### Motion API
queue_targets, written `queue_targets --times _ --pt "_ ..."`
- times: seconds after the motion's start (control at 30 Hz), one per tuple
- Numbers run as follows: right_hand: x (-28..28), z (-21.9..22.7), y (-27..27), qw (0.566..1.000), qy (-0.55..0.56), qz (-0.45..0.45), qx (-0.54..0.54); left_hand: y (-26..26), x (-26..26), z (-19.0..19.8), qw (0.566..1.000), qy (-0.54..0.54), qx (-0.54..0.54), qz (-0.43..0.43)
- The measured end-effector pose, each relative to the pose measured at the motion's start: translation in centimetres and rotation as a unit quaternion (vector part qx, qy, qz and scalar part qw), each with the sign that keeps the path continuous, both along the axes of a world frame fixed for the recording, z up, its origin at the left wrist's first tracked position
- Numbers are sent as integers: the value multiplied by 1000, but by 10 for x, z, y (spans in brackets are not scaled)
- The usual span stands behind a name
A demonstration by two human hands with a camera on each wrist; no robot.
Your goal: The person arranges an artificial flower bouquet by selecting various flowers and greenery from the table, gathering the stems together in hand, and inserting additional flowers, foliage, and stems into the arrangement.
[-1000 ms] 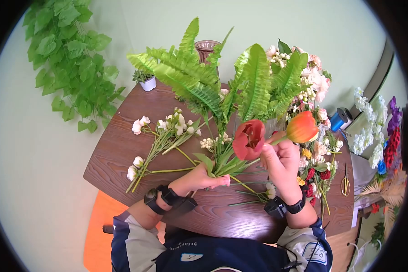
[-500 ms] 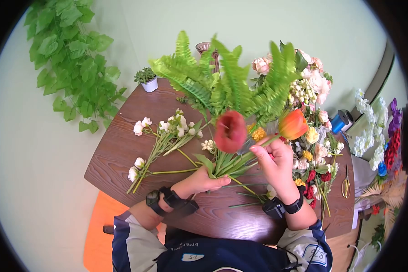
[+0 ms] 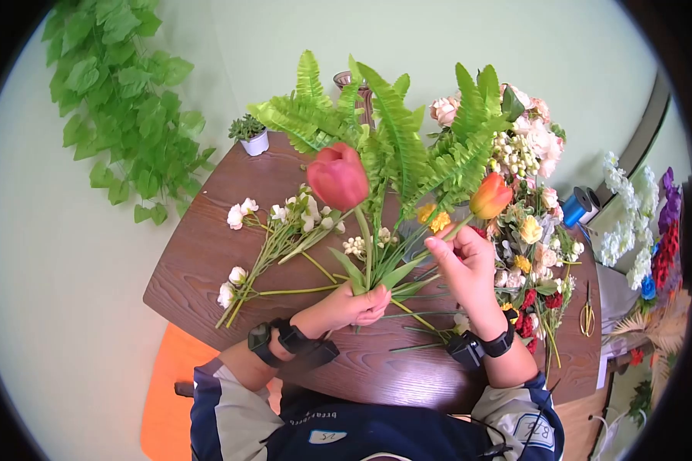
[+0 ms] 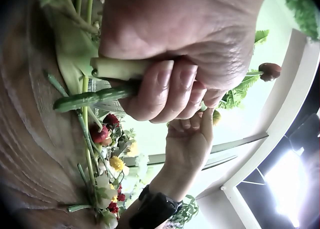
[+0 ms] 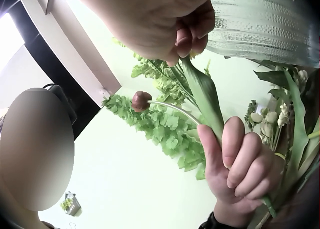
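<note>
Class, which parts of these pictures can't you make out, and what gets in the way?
Head view: the gripped part of the red tulip's stem, hidden by the left hand.
Head view: the tall vase's lower part, behind fern fronds.
Head view: the hanging vine's top, cut off by the upper edge.
Right wrist view: the rest of the ribbed glass, cut off by the top edge.

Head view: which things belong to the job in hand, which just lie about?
Job, apparently: left hand and pink tulip; right hand and orange tulip, both held.

Likely lying about: scissors, potted succulent, blue spool.
</note>
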State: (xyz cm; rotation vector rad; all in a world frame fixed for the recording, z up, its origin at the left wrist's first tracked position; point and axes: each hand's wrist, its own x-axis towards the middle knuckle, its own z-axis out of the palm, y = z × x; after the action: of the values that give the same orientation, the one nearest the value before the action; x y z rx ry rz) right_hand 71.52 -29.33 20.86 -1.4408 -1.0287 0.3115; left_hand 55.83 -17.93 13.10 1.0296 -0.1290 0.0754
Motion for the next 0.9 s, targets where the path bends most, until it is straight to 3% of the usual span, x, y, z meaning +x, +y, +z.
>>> queue_targets --times 0.1,0.17,0.3,0.43,0.63,0.9 --pt "-1 -1 0 1000 -14 3 -2 -1 0 2 1000 7 -4 1" --pt "-6 5 -2 996 78 48 10 -1 0 2 1000 10 -8 1" --pt "-5 15 -5 985 146 78 46 1 -1 3 999 16 -33 4" --pt "-3 6 -4 974 168 64 140 1 -2 2 999 16 -19 25" --pt "-10 4 -2 976 140 72 149 0 -4 1 998 17 14 67" --pt "-12 -1 2 972 170 92 131 4 -3 -1 999 8 -6 46"
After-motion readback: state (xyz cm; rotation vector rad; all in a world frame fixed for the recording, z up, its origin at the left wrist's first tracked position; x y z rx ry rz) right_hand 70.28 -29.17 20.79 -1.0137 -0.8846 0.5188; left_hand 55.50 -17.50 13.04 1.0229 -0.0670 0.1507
